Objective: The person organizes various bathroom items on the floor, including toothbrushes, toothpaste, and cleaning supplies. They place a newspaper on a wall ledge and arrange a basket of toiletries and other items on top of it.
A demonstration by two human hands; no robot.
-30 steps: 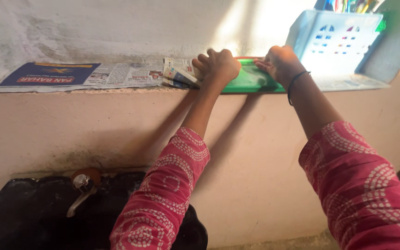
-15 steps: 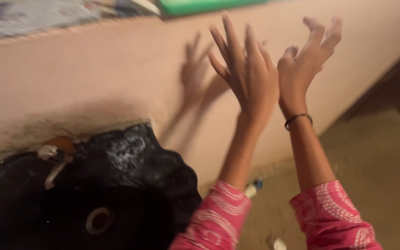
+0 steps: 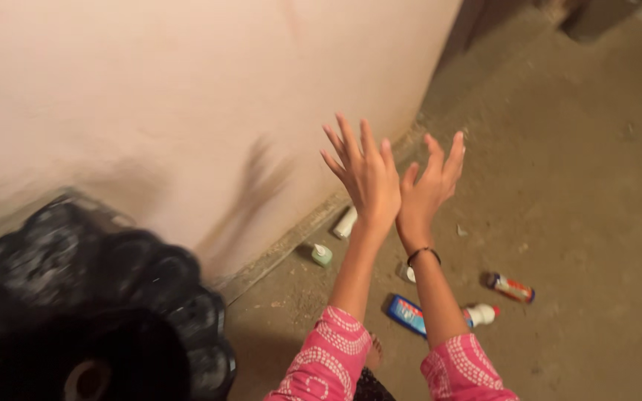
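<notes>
**Inspector:** State of the hands?

**Observer:** Both raised in front of the wall [image 3: 150, 89], empty. The left hand [image 3: 365, 178] has its fingers spread and pointing to 12 o'clock, back toward the camera. The right hand [image 3: 429, 189] stands just beside it at 3 o'clock, fingers loosely apart, its heel touching or nearly touching the left wrist. A dark band [image 3: 423, 255] circles the right wrist. Both sleeves are pink with a white pattern.

**Inspector:** What lies nearest them?

**Observer:** Small items on the floor [image 3: 588, 186], seen past the forearms. A white tube [image 3: 345, 222] lies along the foot of the wall at 6 o'clock from the left hand. A green bottle [image 3: 322, 255] sits at 7 o'clock from that tube. A blue packet [image 3: 408, 315] lies between the two forearms, low down. A white bottle [image 3: 482, 314] lies just beside the right forearm at 3 o'clock. A red and white tube [image 3: 511, 287] lies at 1 o'clock from that bottle. One small object by the right wrist is too hidden to name.

**Inspector:** Further out?

**Observer:** A black basin [image 3: 105, 297] with a scalloped rim fills the 8 o'clock corner, against the wall. The hands' shadow falls on the wall at 9 o'clock from them.
</notes>
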